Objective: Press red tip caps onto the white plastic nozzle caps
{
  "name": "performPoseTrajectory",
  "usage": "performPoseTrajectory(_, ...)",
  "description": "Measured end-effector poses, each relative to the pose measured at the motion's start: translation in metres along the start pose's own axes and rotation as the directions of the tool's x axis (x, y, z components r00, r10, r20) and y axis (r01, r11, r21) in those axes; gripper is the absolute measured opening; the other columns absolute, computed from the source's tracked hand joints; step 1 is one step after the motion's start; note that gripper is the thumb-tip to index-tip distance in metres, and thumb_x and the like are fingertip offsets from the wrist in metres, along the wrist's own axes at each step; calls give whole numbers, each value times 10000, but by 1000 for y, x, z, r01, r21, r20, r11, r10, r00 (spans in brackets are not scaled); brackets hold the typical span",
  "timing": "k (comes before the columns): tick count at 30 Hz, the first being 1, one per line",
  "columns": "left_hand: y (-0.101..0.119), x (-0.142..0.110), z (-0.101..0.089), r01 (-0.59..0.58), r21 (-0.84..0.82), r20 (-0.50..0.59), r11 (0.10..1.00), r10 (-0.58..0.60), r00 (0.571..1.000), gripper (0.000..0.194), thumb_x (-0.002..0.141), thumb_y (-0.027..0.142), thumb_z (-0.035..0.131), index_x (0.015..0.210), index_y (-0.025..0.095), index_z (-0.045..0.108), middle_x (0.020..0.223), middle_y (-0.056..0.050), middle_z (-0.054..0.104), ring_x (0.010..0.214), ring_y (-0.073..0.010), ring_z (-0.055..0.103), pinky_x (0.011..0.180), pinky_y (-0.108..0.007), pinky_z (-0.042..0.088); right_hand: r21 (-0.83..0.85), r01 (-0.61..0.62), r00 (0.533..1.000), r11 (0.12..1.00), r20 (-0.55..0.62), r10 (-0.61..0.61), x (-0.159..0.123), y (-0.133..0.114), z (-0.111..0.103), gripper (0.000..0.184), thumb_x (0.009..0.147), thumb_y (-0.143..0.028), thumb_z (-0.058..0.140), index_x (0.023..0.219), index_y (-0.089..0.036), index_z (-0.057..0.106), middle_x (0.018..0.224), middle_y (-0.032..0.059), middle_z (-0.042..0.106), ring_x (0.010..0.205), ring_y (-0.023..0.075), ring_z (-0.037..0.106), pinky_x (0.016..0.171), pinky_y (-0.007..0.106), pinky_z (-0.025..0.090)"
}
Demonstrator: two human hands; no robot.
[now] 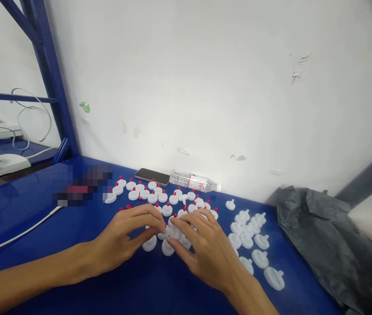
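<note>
Just left of the middle of the group, my left hand (131, 234) has its thumb and fingers pinched together. A speck of red shows at the fingertips, but what they hold is too small to make out. Facing it, my right hand (205, 247) curls its thumb and fingers around a white round nozzle cap (174, 234), partly hidden by the fingers. Around both hands stand several white caps with red tips (167, 209). Loose red tips (128, 206) lie behind my left hand. To the right are several white caps without red tips (247, 239), their spouts bare.
A dark phone (152, 176) and a lying plastic water bottle (195, 181) are along the wall. A black plastic bag (324, 236) covers the right edge of the blue table (120, 288). A white cable (18, 235) runs to a blurred-out item at left.
</note>
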State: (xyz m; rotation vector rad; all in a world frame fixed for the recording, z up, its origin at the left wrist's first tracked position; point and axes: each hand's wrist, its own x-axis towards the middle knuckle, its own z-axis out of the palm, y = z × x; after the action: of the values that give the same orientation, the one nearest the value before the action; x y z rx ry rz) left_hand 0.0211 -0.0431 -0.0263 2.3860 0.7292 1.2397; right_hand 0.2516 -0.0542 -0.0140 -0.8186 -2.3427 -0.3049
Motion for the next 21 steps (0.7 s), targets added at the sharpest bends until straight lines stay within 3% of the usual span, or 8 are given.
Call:
performPoseTrajectory(5,0,-1,3,-16,2,7,1000,15,1000,138,960,171,585,1002,237,699,958,-36,706,857,-152,678,772,-245,566,-37,45,998,998,-49,-46,0,1,0,278,958,-304,614,1192,-156,635,976,61,733,871,211,659,927,416,490)
performPoseTrajectory(9,-1,1,1,59,87,2,994,-60,998,143,959,250,603,1076,254,686,989,-37,713,878,-173,672,787,-275,567,-57,60,993,997,-102,-66,1,4,-2,282,980,-331,589,1194,-155,634,995,74,732,886,197,671,885,399,520)
performPoseTrajectory(16,4,1,-1,86,190,183,978,-121,976,165,1006,207,443,996,227,606,927,-34,649,846,-180,585,775,-298,515,-24,60,989,998,-133,-63,0,0,0,286,999,-365,549,1172,-167,663,1052,85,752,925,203,720,830,359,587)
performPoseTrajectory(21,8,-3,0,61,190,190,980,-98,977,227,1003,170,351,928,236,554,840,-26,607,765,-190,527,717,-316,497,16,69,989,998,-132,-66,-4,-4,2,345,999,-367,538,1256,-156,630,1097,85,760,977,209,732,865,337,621)
